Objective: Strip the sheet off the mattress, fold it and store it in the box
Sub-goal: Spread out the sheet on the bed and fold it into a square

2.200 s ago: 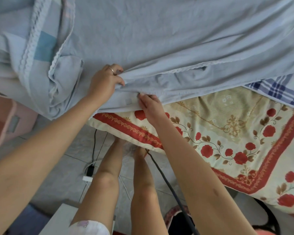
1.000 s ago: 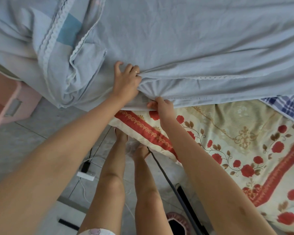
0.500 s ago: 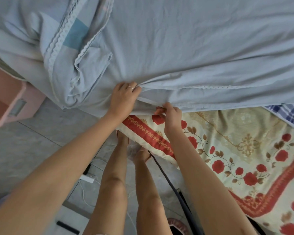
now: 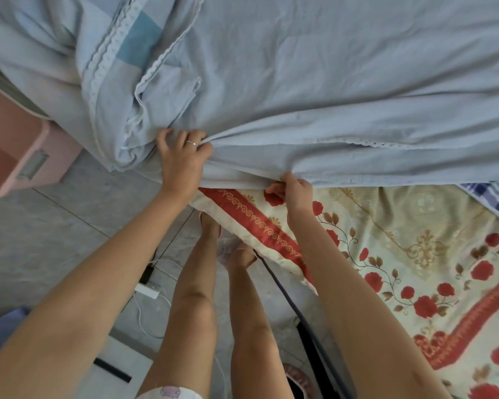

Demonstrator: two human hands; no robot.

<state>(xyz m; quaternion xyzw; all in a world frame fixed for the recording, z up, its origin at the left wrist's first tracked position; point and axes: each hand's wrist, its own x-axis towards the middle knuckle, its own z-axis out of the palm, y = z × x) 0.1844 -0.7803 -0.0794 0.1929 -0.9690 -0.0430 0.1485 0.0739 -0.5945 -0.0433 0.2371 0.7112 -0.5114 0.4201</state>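
**Sheet edge in both hands, bulk lies away from me**

Largest first. The sheet (image 4: 343, 82) is pale blue and covers the whole upper part of the view, spread on the mattress (image 4: 415, 254), whose floral cover shows bare on my right and near side. So that part is already uncovered; folding and boxing are not started, by my read.

Sheet's near edge runs left-right, roughly across my body, just beyond the mattress corner. Everything else of the sheet lies away from me, beyond my fingers. A bunched, lace-trimmed wad of it hangs off the left side, just beside my left hand.

The box (image 4: 18, 148), pink, sits on the floor at far left, lower than the bed, partly overlapped by the hanging wad. It's on my left hand's side, well apart from my right.

Left hand (image 4: 182, 162): palm down on the fabric, fingers curled and closed into a gather of cloth, creases fanning out from it to the right. Right hand (image 4: 294, 188): at the hem, thumb and fingers pinching the edge from below, touching the mattress corner.

Judgement: the two grips sit near each other on the same edge line, so the next pull goes along that axis or toward me. Risk: the wad on the left drags on the floor.
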